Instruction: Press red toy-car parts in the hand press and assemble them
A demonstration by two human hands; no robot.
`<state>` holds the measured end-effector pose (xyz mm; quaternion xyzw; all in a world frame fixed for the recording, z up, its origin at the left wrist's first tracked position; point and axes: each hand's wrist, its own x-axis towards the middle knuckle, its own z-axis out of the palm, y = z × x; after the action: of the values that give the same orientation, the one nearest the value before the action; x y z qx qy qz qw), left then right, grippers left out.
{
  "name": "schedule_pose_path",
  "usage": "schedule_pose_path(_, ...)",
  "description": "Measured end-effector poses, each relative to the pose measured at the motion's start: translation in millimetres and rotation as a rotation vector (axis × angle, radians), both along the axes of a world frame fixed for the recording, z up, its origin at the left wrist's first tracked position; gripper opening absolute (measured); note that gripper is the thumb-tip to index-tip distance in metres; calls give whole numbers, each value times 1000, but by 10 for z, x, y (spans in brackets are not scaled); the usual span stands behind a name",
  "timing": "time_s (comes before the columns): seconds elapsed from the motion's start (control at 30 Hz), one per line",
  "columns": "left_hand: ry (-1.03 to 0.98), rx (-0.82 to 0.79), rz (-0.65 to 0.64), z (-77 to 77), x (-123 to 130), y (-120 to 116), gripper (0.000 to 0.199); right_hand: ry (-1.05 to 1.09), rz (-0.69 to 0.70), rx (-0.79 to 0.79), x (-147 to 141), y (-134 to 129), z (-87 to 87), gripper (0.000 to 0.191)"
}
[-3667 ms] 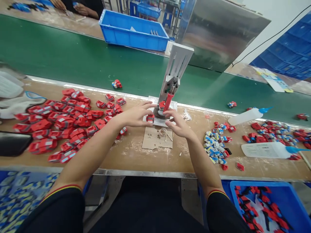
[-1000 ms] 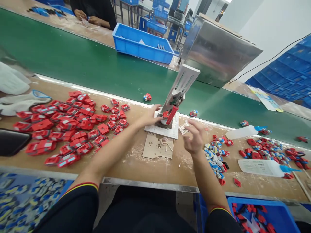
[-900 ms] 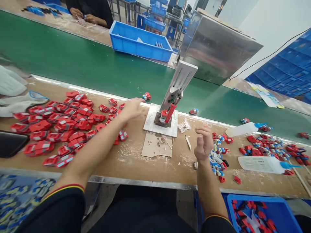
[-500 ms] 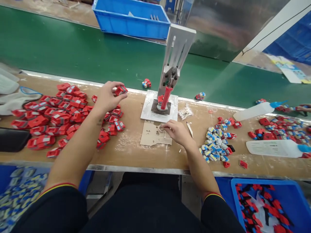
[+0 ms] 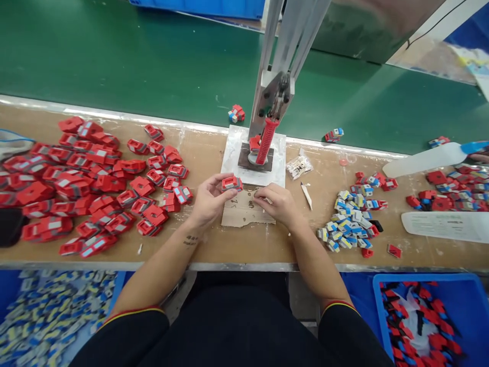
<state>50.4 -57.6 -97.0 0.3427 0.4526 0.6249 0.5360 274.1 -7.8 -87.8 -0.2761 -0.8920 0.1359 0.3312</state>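
Note:
My left hand (image 5: 209, 201) holds a small red and grey toy car shell (image 5: 231, 183) between thumb and fingers, its open hollow facing up. My right hand (image 5: 278, 203) is closed in a pinch just right of the shell; whatever is between its fingertips is too small to make out. Under both hands lies a torn cardboard piece (image 5: 244, 216) with dark smears on it. Behind it stands a hand press (image 5: 281, 97) with a red ribbed handle (image 5: 267, 141) on a white base plate (image 5: 235, 148).
Left lies a heap of red shells (image 5: 87, 178); right, a pile of white, blue and yellow parts (image 5: 347, 221). A bag of cotton swabs (image 5: 300, 165), a small pointed tool (image 5: 306, 195) and a white bottle (image 5: 443, 226) are nearby. Another person's hand (image 5: 479, 153) touches a second bottle (image 5: 424, 162).
My left hand has brought the red shell from the heap's edge rightward and down, over the cardboard beside my right hand. The view has tipped down and closer.

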Motion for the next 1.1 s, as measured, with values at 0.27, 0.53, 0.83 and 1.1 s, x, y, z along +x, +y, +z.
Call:
schedule_pose_path(0.27,327,357,33,30,109,-132,37,483,-182,-81,110,-92,402,21)
schedule_pose_path(0.53,473,416,-96,97,192,-244,33,741,-112,-198,-178,-307,475,29)
schedule_pose_path(0.83,446,337,-117,131,205,-251,31,631,-143,-232,-197,-318,385,28)
schedule_pose_path(1.1,485,401,-70,142,188,-242,32,566,-169,-101,-121,-298,393,22)
